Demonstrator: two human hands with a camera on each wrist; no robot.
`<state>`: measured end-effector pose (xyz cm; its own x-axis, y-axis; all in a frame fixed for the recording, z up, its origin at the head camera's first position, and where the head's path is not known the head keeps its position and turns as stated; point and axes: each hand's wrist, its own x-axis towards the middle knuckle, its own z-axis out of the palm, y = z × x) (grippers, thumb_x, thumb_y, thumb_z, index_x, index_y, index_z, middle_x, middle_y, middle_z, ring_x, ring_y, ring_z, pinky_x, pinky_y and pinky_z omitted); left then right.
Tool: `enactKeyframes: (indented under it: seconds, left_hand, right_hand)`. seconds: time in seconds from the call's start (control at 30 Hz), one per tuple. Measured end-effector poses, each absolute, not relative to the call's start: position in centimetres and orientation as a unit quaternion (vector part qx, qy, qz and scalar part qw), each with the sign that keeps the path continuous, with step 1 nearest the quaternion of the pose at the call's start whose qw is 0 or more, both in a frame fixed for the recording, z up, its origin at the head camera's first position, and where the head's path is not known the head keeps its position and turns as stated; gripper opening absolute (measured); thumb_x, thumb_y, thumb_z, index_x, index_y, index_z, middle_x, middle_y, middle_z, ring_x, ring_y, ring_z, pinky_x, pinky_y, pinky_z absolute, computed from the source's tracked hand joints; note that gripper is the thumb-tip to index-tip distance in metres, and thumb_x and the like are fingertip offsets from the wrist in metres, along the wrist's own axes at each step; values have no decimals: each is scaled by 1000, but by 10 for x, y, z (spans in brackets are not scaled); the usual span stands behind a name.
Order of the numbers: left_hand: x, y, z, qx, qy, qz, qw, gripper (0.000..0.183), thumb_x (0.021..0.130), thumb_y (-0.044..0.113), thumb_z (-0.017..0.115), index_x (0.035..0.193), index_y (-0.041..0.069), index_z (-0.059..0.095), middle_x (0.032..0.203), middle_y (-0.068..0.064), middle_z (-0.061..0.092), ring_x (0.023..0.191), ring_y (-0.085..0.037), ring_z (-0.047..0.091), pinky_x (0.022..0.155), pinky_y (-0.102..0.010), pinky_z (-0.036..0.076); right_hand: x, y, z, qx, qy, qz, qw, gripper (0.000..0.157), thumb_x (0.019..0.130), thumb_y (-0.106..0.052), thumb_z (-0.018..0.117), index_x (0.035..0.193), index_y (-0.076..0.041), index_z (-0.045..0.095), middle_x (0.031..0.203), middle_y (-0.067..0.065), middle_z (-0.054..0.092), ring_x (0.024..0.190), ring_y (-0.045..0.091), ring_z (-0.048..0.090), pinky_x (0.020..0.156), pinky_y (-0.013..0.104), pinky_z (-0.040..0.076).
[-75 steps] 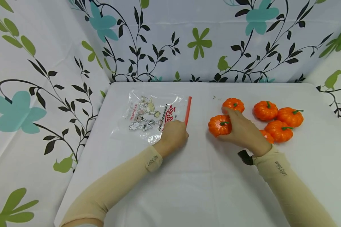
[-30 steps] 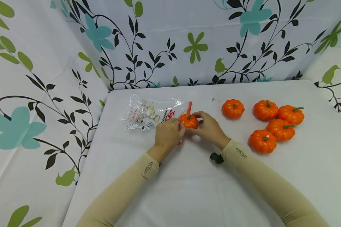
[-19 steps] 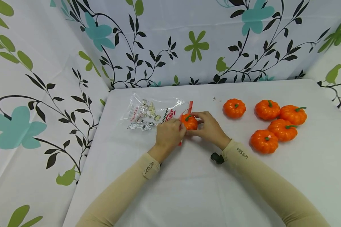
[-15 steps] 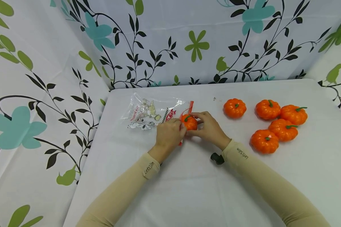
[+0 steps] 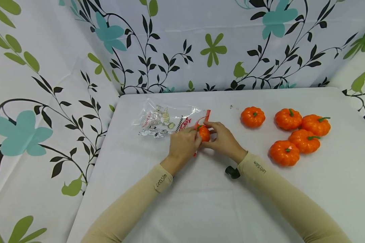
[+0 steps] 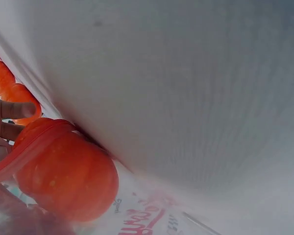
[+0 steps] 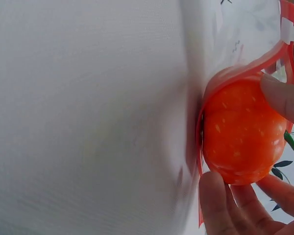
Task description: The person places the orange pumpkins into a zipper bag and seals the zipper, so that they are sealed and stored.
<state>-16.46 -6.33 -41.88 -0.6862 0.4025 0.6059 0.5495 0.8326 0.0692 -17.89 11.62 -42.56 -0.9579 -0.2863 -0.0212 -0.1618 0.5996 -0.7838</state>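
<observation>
A clear zip bag (image 5: 158, 121) with printed cartoon figures and a red edge strip lies at the middle left of the table in the head view. My left hand (image 5: 184, 143) pinches the bag's rim by the strip. An orange toy pumpkin (image 5: 204, 133) with a green stem sits partly inside the bag's mouth. Around its outer side curl the fingers of my right hand (image 5: 222, 140). In the right wrist view the red strip (image 7: 235, 76) loops over the pumpkin (image 7: 242, 132). Through the clear plastic, the left wrist view shows the pumpkin's inner side (image 6: 73, 176).
Several more orange pumpkins stand to the right: one alone (image 5: 252, 117), the others bunched together (image 5: 304, 141) farther right. A white cloth covers the table (image 5: 207, 202). A patterned curtain (image 5: 182, 40) hangs behind it and along the left.
Since the oldest frame, my right hand has carried the pumpkin left into the bag's mouth, and the strip has bowed open. Over the last half second the pumpkin has gone slightly deeper.
</observation>
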Motion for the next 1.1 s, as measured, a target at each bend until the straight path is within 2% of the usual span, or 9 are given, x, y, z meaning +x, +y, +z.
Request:
enactKeyframes:
  seconds: [0.23,0.47,0.6,0.83,1.1]
  left_hand:
    - [-162,-62,-415,-262,-907,-123,306,11,84,13,74,76,6,75,98,-7,77,72,-21,74,50,-31,55]
    - [-162,-61,-414,-268,-904,-135,306,11,85,13,75,77,5,75,101,-8,77,83,-21,75,60,-33,60]
    - [-162,-61,-414,-274,-899,-139,311,11,85,12,74,77,5,75,99,-8,77,85,-20,75,61,-32,60]
    - [-164,-60,-414,-284,-889,-149,326,8,85,9,72,79,5,76,91,-3,76,76,-19,74,58,-29,57]
    - [-163,-60,-413,-294,-886,-138,330,8,85,11,73,82,4,77,91,-3,76,76,-19,74,58,-29,58]
  right_hand:
    - [-179,115,-432,-123,873,-466,79,76,82,-23,86,146,-5,50,143,12,52,125,32,59,99,42,51]
    - [-177,110,-430,-138,860,-484,87,74,85,-18,82,149,-4,48,147,14,52,123,33,60,100,44,51]
    - [-178,109,-430,-146,854,-492,91,70,88,-16,79,149,-1,48,147,14,53,124,32,59,101,44,50]
    - [-182,107,-433,-186,853,-481,81,57,90,-13,75,143,-3,55,135,11,57,118,26,60,98,41,52]
    - [-181,105,-432,-183,852,-481,94,50,90,-11,73,138,-4,60,129,8,55,113,25,60,96,40,54]
